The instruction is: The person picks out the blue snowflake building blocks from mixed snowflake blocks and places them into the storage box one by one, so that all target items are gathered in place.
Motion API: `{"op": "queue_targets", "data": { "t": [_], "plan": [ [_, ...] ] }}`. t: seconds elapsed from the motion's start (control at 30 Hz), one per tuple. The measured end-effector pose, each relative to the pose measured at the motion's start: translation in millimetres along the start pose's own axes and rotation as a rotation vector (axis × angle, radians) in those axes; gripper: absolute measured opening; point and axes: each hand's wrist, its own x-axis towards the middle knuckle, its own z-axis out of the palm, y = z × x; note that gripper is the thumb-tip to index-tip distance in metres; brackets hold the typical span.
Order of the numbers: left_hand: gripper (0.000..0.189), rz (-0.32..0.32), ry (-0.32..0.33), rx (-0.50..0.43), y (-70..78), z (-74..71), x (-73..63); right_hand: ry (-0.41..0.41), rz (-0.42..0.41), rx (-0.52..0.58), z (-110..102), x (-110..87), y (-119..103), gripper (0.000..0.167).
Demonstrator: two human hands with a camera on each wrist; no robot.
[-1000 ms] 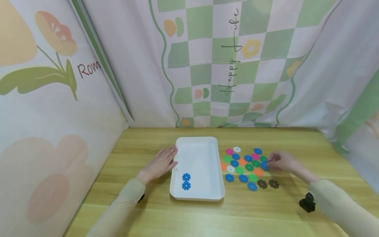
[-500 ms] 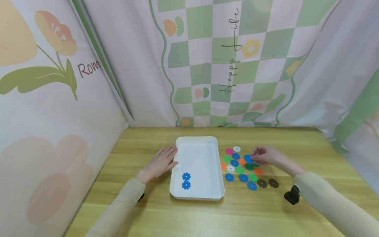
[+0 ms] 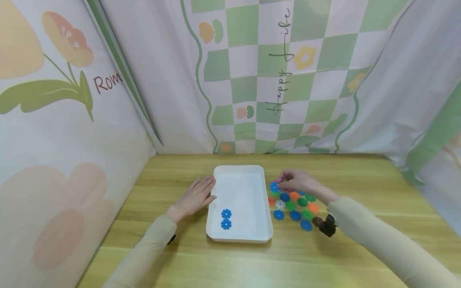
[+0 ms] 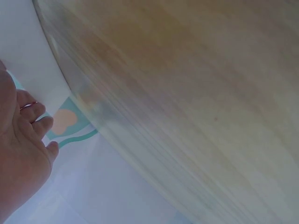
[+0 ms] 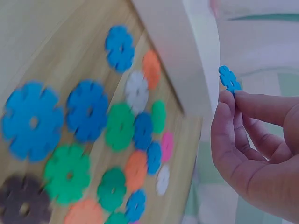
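Note:
My right hand [image 3: 296,182] pinches a blue snowflake disc [image 3: 274,187] between thumb and fingers, just right of the white tray [image 3: 239,239]. In the right wrist view that blue disc [image 5: 229,79] stands edge-up at the fingertips, above the table. My left hand [image 3: 194,199] lies with fingers extended on the tray's left rim; the left wrist view has only part of this hand [image 4: 25,144]. Inside the tray, near its front left, two blue discs [image 3: 226,219] lie one behind the other, edges meeting.
Right of the tray spread several flat discs in blue, green [image 3: 302,202], orange [image 3: 313,208], white [image 3: 279,204] and brown [image 3: 317,221]. My right forearm passes over the table's right side. A patterned curtain [image 3: 245,92] hangs behind the table.
My right hand has moved left from the far right side of the disc pile to the tray's right edge, carrying a blue disc. The left hand has stayed on the rim.

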Motion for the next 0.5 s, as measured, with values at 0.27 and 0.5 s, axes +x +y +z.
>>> {"op": "queue_targets", "data": {
  "t": [0.27,0.5],
  "plan": [
    [0.066,-0.008,-0.014,-0.006,1.8,-3.5,-0.8,-0.047,-0.018,0.069,26,25.4,-21,0.016],
    [0.066,-0.014,-0.005,-0.002,2.4,-3.2,-0.3,-0.053,0.002,0.025,50,47.1,-42,0.010]
  ]
}}
